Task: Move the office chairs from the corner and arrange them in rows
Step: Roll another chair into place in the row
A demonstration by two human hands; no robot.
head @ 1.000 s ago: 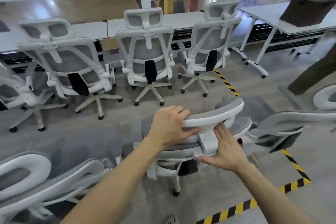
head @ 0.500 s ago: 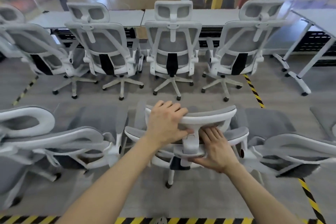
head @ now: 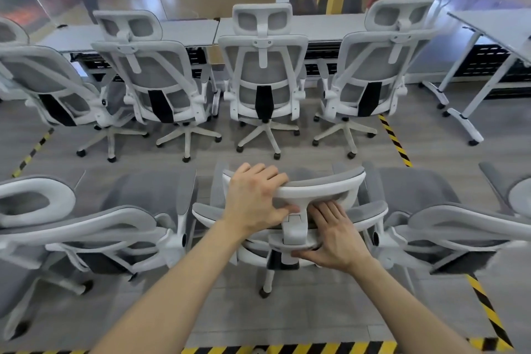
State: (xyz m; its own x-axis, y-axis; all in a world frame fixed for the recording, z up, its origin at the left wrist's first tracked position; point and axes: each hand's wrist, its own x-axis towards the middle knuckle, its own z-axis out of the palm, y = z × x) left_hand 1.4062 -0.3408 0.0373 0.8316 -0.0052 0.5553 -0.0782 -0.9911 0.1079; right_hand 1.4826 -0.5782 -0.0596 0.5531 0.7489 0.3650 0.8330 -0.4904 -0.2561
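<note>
As left hand [head: 254,201] fingers clasp the white-framed grey mesh headrest [head: 324,189], right hand [head: 334,234] fingers press flat

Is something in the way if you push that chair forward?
Yes, a bit further on. Just ahead of the chair that the left hand grips and the right hand presses is bare floor, but the front chair stands straight beyond it. The left chair and right chair stand close beside it.

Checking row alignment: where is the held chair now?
Head view, lower centre: the held chair stands between the left chair and right chair, behind the front row.
</note>
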